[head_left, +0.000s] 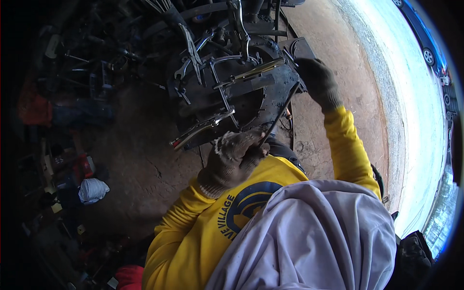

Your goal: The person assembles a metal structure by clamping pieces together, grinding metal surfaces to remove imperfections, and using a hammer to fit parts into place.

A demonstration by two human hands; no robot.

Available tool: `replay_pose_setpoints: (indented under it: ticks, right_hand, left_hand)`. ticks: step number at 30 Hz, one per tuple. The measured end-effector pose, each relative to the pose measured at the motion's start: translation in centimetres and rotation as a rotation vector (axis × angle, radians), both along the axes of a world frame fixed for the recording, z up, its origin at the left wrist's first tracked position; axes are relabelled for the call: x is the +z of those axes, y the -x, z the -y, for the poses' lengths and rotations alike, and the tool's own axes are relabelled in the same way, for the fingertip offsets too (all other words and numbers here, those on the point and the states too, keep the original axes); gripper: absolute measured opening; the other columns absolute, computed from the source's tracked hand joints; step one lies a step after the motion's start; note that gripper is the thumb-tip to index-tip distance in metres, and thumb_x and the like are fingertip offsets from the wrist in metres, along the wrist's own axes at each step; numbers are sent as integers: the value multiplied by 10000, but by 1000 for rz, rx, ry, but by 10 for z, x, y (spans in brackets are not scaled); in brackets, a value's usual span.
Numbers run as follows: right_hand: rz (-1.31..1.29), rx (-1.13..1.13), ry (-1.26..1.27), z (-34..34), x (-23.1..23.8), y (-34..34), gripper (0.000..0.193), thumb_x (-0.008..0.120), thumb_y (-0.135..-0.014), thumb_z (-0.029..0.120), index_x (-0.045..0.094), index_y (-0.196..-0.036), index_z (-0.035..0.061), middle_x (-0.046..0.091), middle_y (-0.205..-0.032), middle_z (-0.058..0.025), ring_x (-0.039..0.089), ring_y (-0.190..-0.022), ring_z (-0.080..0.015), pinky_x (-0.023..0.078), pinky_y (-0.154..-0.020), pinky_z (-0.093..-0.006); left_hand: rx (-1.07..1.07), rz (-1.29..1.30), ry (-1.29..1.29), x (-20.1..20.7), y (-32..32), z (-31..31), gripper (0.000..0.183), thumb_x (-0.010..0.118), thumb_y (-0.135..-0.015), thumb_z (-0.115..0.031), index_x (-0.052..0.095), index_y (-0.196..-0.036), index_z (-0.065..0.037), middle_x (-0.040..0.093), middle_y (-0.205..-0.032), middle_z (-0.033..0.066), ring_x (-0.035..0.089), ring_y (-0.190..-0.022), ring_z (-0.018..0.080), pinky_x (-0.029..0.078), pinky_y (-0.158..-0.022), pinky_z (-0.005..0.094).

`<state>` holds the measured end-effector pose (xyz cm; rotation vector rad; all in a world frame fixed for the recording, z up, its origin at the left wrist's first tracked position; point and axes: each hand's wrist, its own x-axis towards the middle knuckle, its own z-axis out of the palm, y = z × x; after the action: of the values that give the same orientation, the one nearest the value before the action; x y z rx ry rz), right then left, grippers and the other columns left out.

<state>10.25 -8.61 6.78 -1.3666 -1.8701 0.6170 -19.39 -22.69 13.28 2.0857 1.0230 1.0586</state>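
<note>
The left hand (234, 157), in a brown knitted glove, is at the near edge of a dark, rounded metal tabletop (284, 90), close in front of the torso. Its grip is clamped on a slim, straight, dark rod (282, 109), which slants up and away so that its far end is over the tabletop's right edge, near the other hand. The right hand (317, 82), in a matching glove, is at that right edge, fingers bent toward a small tangle of dark metal pieces there; I cannot tell whether its grip is together on anything.

Across the middle of the tabletop runs a thin, silvery metal bar (220, 87). Locking pliers with golden-toned handles (258, 71) touch it from the right, and a second locking clamp, long and silvery with a red end (203, 128), lies across the tabletop's near left edge. Toward the far edge stand a silvery C-shaped locking clamp (241, 31) and a long-nosed silvery clamp (192, 52).

Below spreads a reddish-brown floor (140, 164), with a crumpled white cloth bundle (93, 191) well to the left. The person wears a yellow sweatshirt (188, 227) and a draped, pale lavender cloth (314, 237).
</note>
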Motion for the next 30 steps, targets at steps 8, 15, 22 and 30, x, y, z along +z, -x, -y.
replay_pose_setpoints:
  ticks: [8,15,22,30]
  right_hand:
    - [523,293,-369,-194,-38,65,297,658,-876,279,713,-1141,156,693,-1088,-142,669,-982,-367,544,-860,-443]
    - [777,569,-75,-247,-71,105,228,568,-880,162,719,-1027,73,714,-996,-193,691,-947,-369,557,-830,-446]
    - [782,452,-40,-236,-54,105,294,552,-852,125,672,-1102,29,707,-1013,-222,684,-934,-415,558,-817,-490]
    - [700,672,-230,-254,-60,124,425,594,-873,240,624,-1251,49,630,-1257,-210,562,-1200,-378,434,-1049,-460]
  left_hand:
    - [337,-74,110,32,7,34,343,743,-884,-165,608,-1167,-26,728,-907,62,670,-725,181,514,-648,338]
    - [738,116,440,27,-29,57,351,702,-924,-215,598,-1152,31,734,-862,91,661,-709,180,512,-667,318]
    - [815,194,463,24,-56,50,344,687,-928,-176,590,-1174,44,729,-877,91,684,-736,178,544,-760,330]
    - [904,276,519,29,-74,41,327,631,-928,-53,572,-1235,41,714,-902,109,691,-745,142,569,-600,271]
